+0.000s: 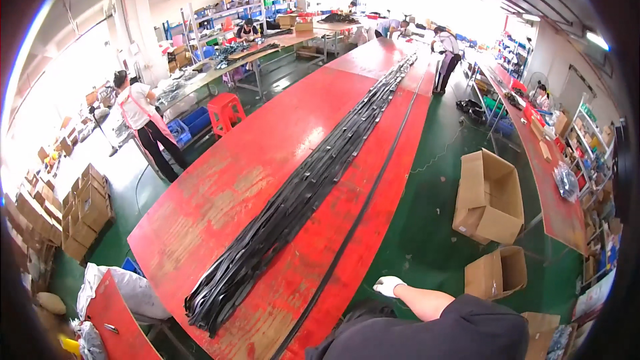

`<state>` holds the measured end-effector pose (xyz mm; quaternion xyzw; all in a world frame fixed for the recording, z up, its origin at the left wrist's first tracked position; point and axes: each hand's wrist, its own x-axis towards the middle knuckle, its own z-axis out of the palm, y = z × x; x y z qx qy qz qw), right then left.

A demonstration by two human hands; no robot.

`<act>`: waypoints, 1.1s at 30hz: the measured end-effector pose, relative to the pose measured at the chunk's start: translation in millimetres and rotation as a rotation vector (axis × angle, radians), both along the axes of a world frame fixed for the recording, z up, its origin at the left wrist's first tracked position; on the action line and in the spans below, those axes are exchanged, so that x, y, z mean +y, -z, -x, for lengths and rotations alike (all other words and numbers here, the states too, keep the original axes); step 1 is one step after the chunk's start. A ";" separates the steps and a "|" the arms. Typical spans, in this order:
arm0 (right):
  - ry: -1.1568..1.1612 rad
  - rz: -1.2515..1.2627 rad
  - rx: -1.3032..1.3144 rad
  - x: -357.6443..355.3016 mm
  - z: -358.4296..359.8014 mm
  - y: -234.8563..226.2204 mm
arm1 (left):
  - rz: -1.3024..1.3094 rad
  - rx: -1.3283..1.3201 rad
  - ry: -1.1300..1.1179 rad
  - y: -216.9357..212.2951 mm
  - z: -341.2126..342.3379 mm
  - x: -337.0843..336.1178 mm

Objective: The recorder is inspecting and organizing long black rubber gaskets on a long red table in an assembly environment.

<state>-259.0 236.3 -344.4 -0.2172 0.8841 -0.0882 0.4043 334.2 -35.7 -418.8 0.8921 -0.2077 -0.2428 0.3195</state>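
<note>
My right hand (389, 286), in a white glove, is held just off the right edge of the long red table (220, 207), over the green floor. Its fingers look curled in; whether anything is in them is hidden. A short dark sleeve (460, 327) covers the upper arm. My left hand is out of view. Along the table lies a thick bundle of long black strips (287, 210), fanned out at its near end. One single black strip (357, 227) runs beside it on the right, nearest to my hand.
Two open cardboard boxes, a larger one (490, 197) and a smaller one (495, 273), stand on the floor to the right. Beyond them runs a narrow red bench (543, 183). A person in a pink apron (141, 117) stands left; another person (447, 53) stands at the table's far end.
</note>
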 end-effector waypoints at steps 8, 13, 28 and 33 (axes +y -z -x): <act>0.029 -0.133 -0.035 38.2 3.3 12.3 | -0.018 -0.111 0.101 -1.0 0.1 6.6; 0.073 -0.120 -0.014 52.7 -3.8 14.0 | -0.015 -0.101 0.094 -0.5 11.0 11.3; 0.073 -0.059 0.000 44.1 -0.4 8.4 | 0.011 -0.071 0.128 -3.1 15.2 7.7; 0.056 -0.066 -0.017 42.9 1.6 5.0 | 0.030 -0.050 0.119 -0.8 18.2 3.6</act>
